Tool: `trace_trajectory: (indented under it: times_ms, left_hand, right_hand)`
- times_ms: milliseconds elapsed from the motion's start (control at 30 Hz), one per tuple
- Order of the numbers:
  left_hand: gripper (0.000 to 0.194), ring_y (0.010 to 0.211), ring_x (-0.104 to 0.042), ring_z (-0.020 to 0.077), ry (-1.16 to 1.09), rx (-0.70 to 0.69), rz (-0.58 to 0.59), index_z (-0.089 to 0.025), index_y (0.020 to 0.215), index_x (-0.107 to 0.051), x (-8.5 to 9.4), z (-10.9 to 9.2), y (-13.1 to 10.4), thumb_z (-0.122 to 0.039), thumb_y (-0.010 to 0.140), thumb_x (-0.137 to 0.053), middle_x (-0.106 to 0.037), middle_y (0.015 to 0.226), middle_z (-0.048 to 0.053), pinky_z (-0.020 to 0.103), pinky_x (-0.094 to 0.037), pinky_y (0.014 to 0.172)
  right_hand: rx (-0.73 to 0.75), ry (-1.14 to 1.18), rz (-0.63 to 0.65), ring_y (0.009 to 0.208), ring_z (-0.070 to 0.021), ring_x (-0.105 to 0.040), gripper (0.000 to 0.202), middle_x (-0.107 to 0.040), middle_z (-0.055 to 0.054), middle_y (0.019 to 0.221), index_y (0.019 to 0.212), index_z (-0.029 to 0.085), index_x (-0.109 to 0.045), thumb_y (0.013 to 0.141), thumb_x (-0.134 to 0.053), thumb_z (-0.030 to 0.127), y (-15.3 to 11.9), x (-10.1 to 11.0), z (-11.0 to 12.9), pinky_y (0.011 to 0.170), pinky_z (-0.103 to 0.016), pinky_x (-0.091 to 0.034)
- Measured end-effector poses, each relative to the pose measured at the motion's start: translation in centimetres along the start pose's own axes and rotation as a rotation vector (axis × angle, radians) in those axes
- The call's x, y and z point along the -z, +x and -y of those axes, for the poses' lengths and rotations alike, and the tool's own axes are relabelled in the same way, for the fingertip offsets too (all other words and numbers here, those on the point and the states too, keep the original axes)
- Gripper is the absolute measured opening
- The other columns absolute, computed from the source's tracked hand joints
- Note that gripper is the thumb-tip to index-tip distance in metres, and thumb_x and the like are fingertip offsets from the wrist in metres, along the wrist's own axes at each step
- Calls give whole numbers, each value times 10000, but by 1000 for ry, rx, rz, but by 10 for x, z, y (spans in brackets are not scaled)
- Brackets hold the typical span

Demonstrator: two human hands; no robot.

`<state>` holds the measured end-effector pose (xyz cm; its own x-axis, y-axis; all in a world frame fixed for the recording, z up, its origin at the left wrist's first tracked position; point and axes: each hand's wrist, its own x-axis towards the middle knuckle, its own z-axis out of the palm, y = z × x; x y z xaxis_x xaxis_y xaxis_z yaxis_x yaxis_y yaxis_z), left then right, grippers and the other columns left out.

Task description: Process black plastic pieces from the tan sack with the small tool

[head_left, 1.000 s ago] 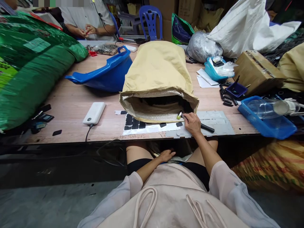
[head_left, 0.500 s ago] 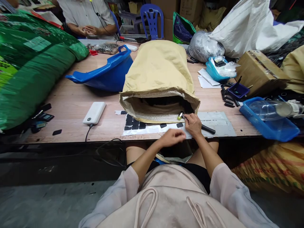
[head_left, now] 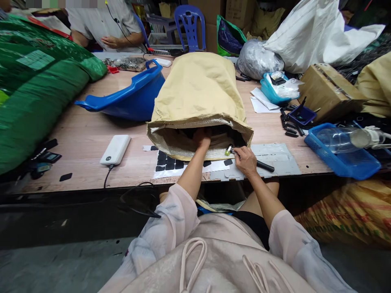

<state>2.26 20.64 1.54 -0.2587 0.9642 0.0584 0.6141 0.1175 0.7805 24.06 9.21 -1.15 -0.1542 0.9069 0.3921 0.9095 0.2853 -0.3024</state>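
— Where is there room to reach?

— Bare table [head_left: 91, 134] lies between the power bank [head_left: 115, 149] and the blue tub [head_left: 128, 95]. The sack [head_left: 198, 87] blocks the middle; its mouth gapes toward the edge.

— And to the right?

— Crowded: a blue tray [head_left: 342, 156], a small dish [head_left: 303, 115] and a box [head_left: 330, 91]. On the left a green bag [head_left: 39, 93] walls off that side.

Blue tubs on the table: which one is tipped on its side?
The big blue basin, left of the tan sack. The small blue trays on the right sit flat.
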Motion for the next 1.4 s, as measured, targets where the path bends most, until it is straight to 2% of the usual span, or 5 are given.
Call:
trace_trajectory:
  times_ms: [133, 400, 833, 1067, 1400]
  left_hand:
    - [247, 950, -711, 267, 27, -33, -10, -157, 1042, -769, 25, 12, -43, -363, 926, -696, -764, 994, 112, 326, -524, 831]
    - [159, 949, -653, 232, 60, -563, 377, -214, 1026, -771, 49, 52, -123, -299, 894, -745, -710, 945, 57, 348, -513, 886]
    - [141, 952, -647, 230, 6, -528, 352, -216, 989, -763, 39, 60, -118, -276, 862, -776, -703, 948, 47, 356, -511, 902]
    - [157, 938, -648, 222, -8, -488, 349, -217, 986, -789, 36, 59, -116, -270, 839, -801, -687, 917, 38, 341, -514, 878]
    - [166, 907, -623, 206, -3, -477, 354, -217, 976, -777, 33, 62, -114, -305, 839, -810, -657, 901, 27, 326, -498, 852]
  right_hand:
    - [-3, 1, -1, 994, -252, -557, 292, -675, -83, 1028, 1155, 245, -746, 946, -546, 200, 0, -1, 0, 883, -370, -457]
    - [-15, -12, 2, 996, -257, -556, 304, -676, -86, 1030, 1167, 237, -746, 946, -542, 197, 1, -2, 0, 884, -377, -451]
    - [32, -3, -7, 953, -252, -567, 313, -671, -86, 1001, 1191, 250, -741, 993, -501, 223, 3, 6, -3, 865, -369, -464]
    - [45, 200, -38, 1056, -228, -652, 371, -696, -96, 1127, 1313, 244, -677, 1071, -405, 310, -7, 35, 30, 905, -333, -530]
    - [125, 300, 72, 1006, -206, -681, 369, -712, -86, 1082, 1333, 241, -672, 1063, -422, 267, -28, 27, 63, 911, -315, -559]
